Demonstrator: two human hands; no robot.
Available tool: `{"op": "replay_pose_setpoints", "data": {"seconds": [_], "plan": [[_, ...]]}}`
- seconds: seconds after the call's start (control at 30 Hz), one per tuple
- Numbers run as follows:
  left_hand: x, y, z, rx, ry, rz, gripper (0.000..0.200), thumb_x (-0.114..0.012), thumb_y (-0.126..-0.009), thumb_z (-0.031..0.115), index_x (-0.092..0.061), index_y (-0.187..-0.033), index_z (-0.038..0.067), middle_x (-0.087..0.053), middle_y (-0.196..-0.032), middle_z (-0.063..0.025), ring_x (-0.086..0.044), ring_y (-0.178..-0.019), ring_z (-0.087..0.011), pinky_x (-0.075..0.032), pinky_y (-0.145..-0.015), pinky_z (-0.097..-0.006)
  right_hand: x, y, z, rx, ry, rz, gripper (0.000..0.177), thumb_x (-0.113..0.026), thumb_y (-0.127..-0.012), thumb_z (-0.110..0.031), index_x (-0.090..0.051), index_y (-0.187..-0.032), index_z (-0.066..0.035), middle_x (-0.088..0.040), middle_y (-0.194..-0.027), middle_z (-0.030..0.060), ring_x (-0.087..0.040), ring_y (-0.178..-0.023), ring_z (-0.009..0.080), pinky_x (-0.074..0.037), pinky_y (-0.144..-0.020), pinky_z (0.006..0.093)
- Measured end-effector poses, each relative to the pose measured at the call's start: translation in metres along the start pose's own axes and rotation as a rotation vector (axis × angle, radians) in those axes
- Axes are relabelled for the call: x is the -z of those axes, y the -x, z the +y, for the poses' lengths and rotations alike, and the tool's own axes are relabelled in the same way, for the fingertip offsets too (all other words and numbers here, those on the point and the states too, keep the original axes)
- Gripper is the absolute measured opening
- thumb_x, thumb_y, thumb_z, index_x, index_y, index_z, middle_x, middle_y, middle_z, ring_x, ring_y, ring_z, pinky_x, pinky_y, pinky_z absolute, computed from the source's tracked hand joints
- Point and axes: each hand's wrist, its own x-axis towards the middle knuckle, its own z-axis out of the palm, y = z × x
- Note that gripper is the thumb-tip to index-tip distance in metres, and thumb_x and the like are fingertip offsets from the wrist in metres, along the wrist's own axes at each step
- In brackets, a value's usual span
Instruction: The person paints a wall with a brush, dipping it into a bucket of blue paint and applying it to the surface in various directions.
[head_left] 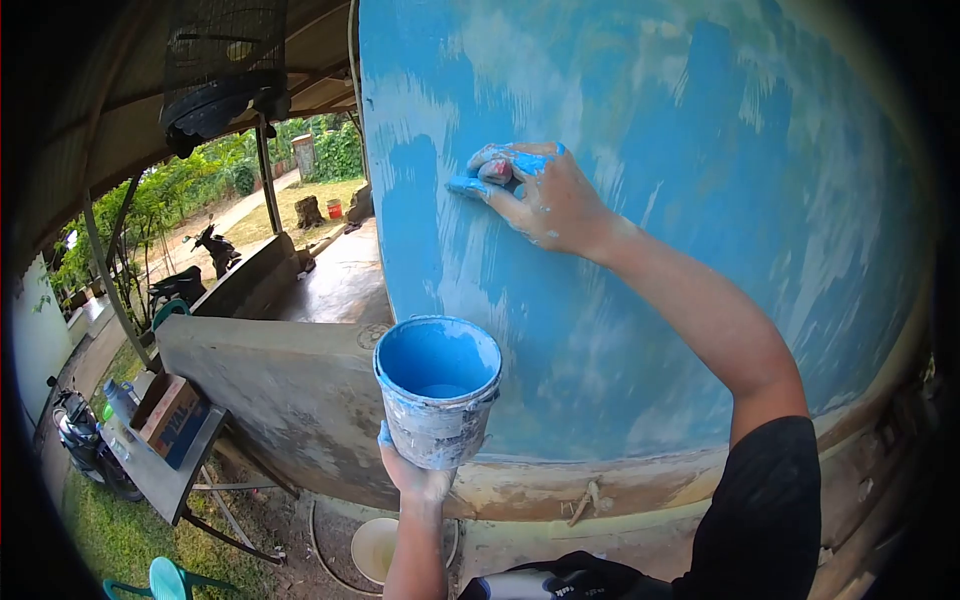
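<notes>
Bucket point(438, 420) sits upright atop left hand point(420, 474).

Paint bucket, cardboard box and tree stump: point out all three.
Paint bucket point(438, 430): head view, on its outer wall.
Cardboard box point(182, 424): head view, on its printed side.
Tree stump point(309, 212): head view, mid-trunk.

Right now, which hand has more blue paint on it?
The right hand, at the wall: blue smears its fingers; the left hand, under the bucket, shows less.
</notes>
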Motion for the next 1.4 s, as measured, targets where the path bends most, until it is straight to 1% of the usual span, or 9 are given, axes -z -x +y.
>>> {"op": "replay_pose_setpoints", "data": {"seconds": [0.07, 0.13, 0.27, 0.33, 0.53, 0.93, 1.07, 1.23, 1.4], "plan": [[-0.001, -0.001, -0.001, -0.020, 0.022, -0.011, 0.062, -0.034, -0.107, 0.046, -0.046, -0.154, 0.009, -0.047, -0.158, -0.0168, -0.047, -0.142, -0.0417, -0.040, -0.115, -0.0645, -0.019, 0.020, -0.009, 0.047, -0.102, 0.152, 0.032, -0.071, -0.095, -0.026, -0.074, -0.087, 0.004, -0.068, -0.078, 0.0261, -0.071, -0.088, 0.0391, -0.055, -0.075, 0.0461], [-0.001, 0.002, 0.000, -0.034, 0.027, 0.019, 0.062, -0.033, -0.107, 0.047, -0.046, -0.154, 0.009, -0.047, -0.158, -0.0168, -0.047, -0.142, -0.0413, -0.040, -0.115, -0.0636, -0.047, 0.046, -0.018, 0.143, -0.032, -0.062, 0.025, -0.072, -0.093, -0.019, -0.073, -0.112, -0.004, -0.073, -0.112, 0.0142, -0.070, -0.099, 0.0350, -0.055, -0.091, 0.0386], [0.004, 0.000, 0.000, -0.064, 0.003, 0.034, 0.064, -0.033, -0.106, 0.049, -0.045, -0.155, 0.009, -0.046, -0.159, -0.0171, -0.046, -0.142, -0.0430, -0.040, -0.113, -0.0666, -0.026, 0.038, -0.015, -0.106, -0.332, -0.306, 0.025, -0.072, -0.092, -0.019, -0.072, -0.110, -0.001, -0.073, -0.113, 0.0146, -0.071, -0.098, 0.0366, -0.057, -0.090, 0.0420], [0.012, 0.002, 0.000, -0.026, -0.044, -0.041, 0.065, -0.034, -0.106, 0.050, -0.043, -0.156, 0.009, -0.044, -0.160, -0.0175, -0.046, -0.142, -0.0455, -0.040, -0.111, -0.0705, -0.017, 0.021, 0.007, 0.103, 0.019, 0.054, 0.026, -0.074, -0.091, -0.020, -0.072, -0.109, -0.001, -0.075, -0.107, 0.0201, -0.071, -0.102, 0.0365, -0.059, -0.082, 0.0437], [0.009, -0.003, -0.003, -0.042, 0.085, -0.060, 0.062, -0.034, -0.107, 0.047, -0.044, -0.154, 0.009, -0.045, -0.159, -0.0183, -0.047, -0.141, -0.0446, -0.040, -0.112, -0.0689, 0.026, -0.008, 0.003, 0.380, 0.297, 0.318, 0.027, -0.071, -0.090, -0.015, -0.074, -0.115, -0.006, -0.076, -0.110, 0.0162, -0.073, -0.104, 0.0317, -0.061, -0.076, 0.0364], [0.013, 0.004, -0.007, -0.244, -0.017, 0.145, 0.060, -0.036, -0.107, 0.045, -0.046, -0.152, 0.007, -0.047, -0.157, -0.0183, -0.049, -0.141, -0.0403, -0.041, -0.116, -0.0618, -0.085, 0.115, -0.020, 0.448, 0.000, 0.162, 0.029, -0.075, -0.089, -0.022, -0.074, -0.112, -0.003, -0.076, -0.114, 0.0101, -0.072, -0.107, 0.0286, -0.059, -0.086, 0.0416], [0.012, 0.005, -0.008, -0.193, -0.019, -0.025, 0.060, -0.036, -0.107, 0.044, -0.046, -0.152, 0.006, -0.048, -0.156, -0.0184, -0.049, -0.140, -0.0401, -0.041, -0.116, -0.0615, -0.039, 0.056, 0.009, -0.012, -0.179, -0.188, 0.025, -0.075, -0.090, -0.019, -0.074, -0.109, -0.002, -0.075, -0.115, 0.0154, -0.071, -0.105, 0.0309, -0.059, -0.087, 0.0400], [0.004, 0.004, -0.014, -0.236, -0.017, 0.133, 0.059, -0.037, -0.106, 0.043, -0.049, -0.150, 0.005, -0.052, -0.153, -0.0182, -0.052, -0.138, -0.0393, -0.042, -0.115, -0.0609, -0.019, 0.002, 0.031, 0.395, 0.214, 0.379, 0.028, -0.078, -0.083, -0.011, -0.073, -0.111, -0.008, -0.076, -0.111, 0.0094, -0.073, -0.097, 0.0270, -0.059, -0.078, 0.0404], [0.005, 0.007, -0.013, -0.246, -0.011, 0.135, 0.059, -0.037, -0.106, 0.043, -0.049, -0.150, 0.006, -0.052, -0.153, -0.0181, -0.053, -0.137, -0.0394, -0.043, -0.115, -0.0609, -0.044, 0.044, 0.016, 0.402, 0.366, 0.142, 0.037, -0.073, -0.088, -0.022, -0.073, -0.122, -0.009, -0.075, -0.121, 0.0082, -0.072, -0.109, 0.0276, -0.061, -0.080, 0.0385]]}}
